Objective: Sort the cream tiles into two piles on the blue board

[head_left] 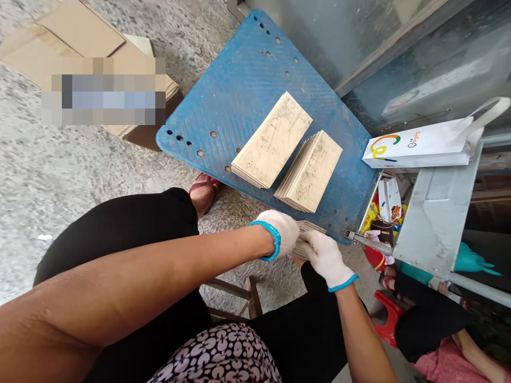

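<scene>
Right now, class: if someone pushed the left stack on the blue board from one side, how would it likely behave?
The left stack is many thin flat sheets, so it would probably shear and fan out rather than slide as one block. It lies flat and low, so tipping seems unlikely. The blue board is ribbed, which may grip the bottom sheet.

The small stack of sheets is mostly hidden between the gloved left hand and right hand. A blurred patch covers the cardboard box. The seated neighbour is cut off by the frame's lower edge, perhaps kneeling.
</scene>
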A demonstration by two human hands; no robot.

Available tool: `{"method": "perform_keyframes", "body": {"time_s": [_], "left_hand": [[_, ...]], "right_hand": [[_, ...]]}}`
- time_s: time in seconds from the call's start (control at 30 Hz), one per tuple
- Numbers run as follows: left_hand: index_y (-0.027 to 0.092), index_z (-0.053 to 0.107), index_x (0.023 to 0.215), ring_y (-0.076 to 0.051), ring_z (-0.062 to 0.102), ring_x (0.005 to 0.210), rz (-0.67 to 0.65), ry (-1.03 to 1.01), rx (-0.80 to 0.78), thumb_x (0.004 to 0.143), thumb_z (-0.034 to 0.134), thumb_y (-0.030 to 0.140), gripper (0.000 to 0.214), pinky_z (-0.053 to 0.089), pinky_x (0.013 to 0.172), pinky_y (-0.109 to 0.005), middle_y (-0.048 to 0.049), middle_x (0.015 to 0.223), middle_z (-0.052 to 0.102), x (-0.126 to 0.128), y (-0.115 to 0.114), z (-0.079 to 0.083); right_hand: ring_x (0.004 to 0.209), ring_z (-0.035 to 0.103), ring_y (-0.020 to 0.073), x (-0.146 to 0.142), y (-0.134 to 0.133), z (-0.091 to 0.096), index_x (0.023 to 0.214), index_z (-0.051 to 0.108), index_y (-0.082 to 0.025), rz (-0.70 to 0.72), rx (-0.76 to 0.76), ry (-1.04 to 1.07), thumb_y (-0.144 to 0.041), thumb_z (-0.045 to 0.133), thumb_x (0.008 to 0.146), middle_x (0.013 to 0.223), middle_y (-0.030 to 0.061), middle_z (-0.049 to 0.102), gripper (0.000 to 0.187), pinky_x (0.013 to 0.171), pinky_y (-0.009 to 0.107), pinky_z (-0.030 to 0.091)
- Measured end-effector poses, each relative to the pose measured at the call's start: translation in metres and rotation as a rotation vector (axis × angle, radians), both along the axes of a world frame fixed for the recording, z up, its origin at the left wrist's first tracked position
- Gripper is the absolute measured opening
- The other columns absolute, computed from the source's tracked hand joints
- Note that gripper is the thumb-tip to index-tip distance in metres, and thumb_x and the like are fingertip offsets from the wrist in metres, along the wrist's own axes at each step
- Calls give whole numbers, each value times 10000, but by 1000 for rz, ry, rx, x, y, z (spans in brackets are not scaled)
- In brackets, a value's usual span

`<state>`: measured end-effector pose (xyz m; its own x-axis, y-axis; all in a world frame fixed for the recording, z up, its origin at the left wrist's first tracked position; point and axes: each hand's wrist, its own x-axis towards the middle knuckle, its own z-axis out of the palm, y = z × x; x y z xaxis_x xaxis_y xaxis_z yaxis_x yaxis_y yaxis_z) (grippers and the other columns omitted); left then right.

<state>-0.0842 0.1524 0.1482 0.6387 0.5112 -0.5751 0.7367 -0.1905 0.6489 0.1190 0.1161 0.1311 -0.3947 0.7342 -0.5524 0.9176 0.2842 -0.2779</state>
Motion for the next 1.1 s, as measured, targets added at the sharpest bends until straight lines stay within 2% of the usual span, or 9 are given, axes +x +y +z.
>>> {"method": "perform_keyframes", "body": {"time_s": [0.1,0.23,0.3,0.4,0.53,0.7,0.8,0.93,1.1], "left_hand": [[72,733,1044,-342,687,861,-85,-55,51,874,541,254,315,531,755,-407,-207,925,708,4,1,3],[100,715,1097,-302,685,857,-30,-113,77,915,459,349,401,517,742,-353,-180,922,710,4,7,8],[121,721,1082,-279,680,857,27,-101,44,908,438,369,414,507,736,-329,-159,921,712,1,13,11],[168,747,1016,-237,670,806,123,-57,-41,870,455,361,379,480,695,-295,-120,893,715,-5,23,16],[188,748,987,-177,616,645,237,-49,-79,865,463,384,367,422,605,-274,-74,793,696,-13,35,19],[170,725,859,-132,518,501,340,-87,-167,821,512,427,336,347,490,-265,-38,656,638,-23,41,18],[169,710,841,-120,500,483,431,-123,-238,793,530,414,308,340,462,-257,-26,642,623,-26,41,17],[169,715,869,-136,527,535,491,-157,-241,809,504,476,377,369,483,-267,-42,704,651,-28,43,20],[178,713,980,-212,621,684,481,-124,-92,776,429,727,651,455,572,-307,-102,877,694,-31,45,28]], "right_hand": [[937,641,200,12,5,21,951,693,-240,-129,-20,67,-222,548,855,1002,25,705,175,843,296,480],[986,651,210,18,-1,26,1008,682,-240,-447,24,262,-292,556,837,1041,36,704,218,914,343,500],[1095,626,217,15,-13,19,1238,579,-216,-668,125,433,-330,567,841,1181,74,663,413,980,375,485],[1270,522,244,1,-40,2,1491,255,-179,-869,191,588,-375,637,795,1402,156,504,817,1026,410,467],[1376,388,319,-31,-71,-15,1544,90,-214,-876,127,424,-407,773,647,1540,177,296,1143,1028,465,464],[1455,181,366,-55,-73,-17,1554,51,-159,-763,218,153,-447,818,579,1589,195,99,1273,1134,518,317],[1457,166,366,-56,-68,-19,1549,65,-130,-715,287,121,-499,802,608,1576,217,130,1251,1141,524,292],[1423,260,377,-55,-62,-20,1528,161,-94,-698,420,124,-548,788,602,1534,240,242,1208,1122,529,315],[1340,411,371,-39,-22,-3,1527,240,-148,-852,380,84,-556,813,535,1500,190,354,1216,1096,507,365]]}}
